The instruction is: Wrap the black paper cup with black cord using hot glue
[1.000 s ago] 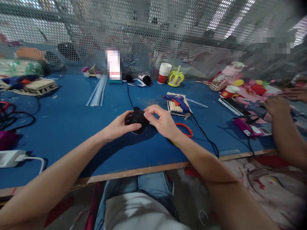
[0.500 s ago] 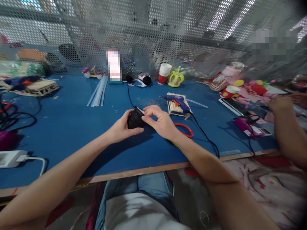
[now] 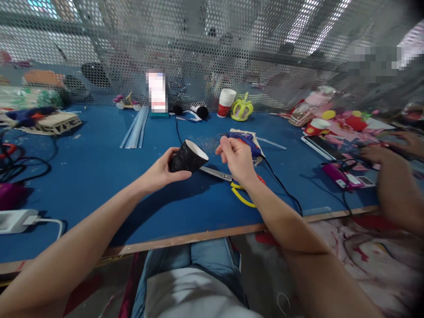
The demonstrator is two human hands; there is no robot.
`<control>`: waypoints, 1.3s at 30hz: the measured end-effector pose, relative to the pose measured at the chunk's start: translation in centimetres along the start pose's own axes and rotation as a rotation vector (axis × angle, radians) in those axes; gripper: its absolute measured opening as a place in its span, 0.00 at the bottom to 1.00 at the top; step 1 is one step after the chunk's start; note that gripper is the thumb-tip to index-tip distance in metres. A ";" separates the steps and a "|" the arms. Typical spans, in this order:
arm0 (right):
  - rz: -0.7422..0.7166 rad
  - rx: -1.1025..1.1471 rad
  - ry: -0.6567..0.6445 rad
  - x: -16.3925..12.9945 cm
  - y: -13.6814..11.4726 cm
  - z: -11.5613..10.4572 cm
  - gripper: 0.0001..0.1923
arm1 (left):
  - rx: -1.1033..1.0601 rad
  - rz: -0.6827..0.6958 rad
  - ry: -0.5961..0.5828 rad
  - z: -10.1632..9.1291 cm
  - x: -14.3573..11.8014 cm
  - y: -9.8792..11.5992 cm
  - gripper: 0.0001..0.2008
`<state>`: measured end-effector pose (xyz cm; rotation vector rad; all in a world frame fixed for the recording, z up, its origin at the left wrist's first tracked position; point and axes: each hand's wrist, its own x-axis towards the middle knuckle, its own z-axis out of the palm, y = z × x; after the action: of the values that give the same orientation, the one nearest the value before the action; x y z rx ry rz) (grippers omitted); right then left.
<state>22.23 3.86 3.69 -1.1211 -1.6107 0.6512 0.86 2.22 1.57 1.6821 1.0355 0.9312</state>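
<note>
— Over the blue table (image 3: 99, 176), what's the left hand (image 3: 161, 172) got?
— A black cup (image 3: 187, 158), fingers wrapped round it, tipped on its side with the white-lined mouth facing right, held just above the tabletop.
— And the right hand (image 3: 236, 160)?
— Lifted off the cup, fingers curled loosely, thumb and forefinger pinched together; whether anything sits between them, I cannot tell.
— Below it?
— Scissors (image 3: 232, 182) with yellow and red handles lie flat, the blue glue gun (image 3: 245, 140) just behind. Far right, another person's hands work among pink scraps.

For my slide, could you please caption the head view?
Left hand holds a black cup; right hand lifted above scissors.
</note>
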 end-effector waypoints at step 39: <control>-0.152 -0.059 -0.254 -1.1 -0.7 0.9 0.24 | -0.853 -0.098 -0.253 -0.6 -0.2 -0.5 0.30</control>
<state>21.21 2.67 3.47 -0.9759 -1.9223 0.6697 0.19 2.35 1.26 0.9828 0.4328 0.8882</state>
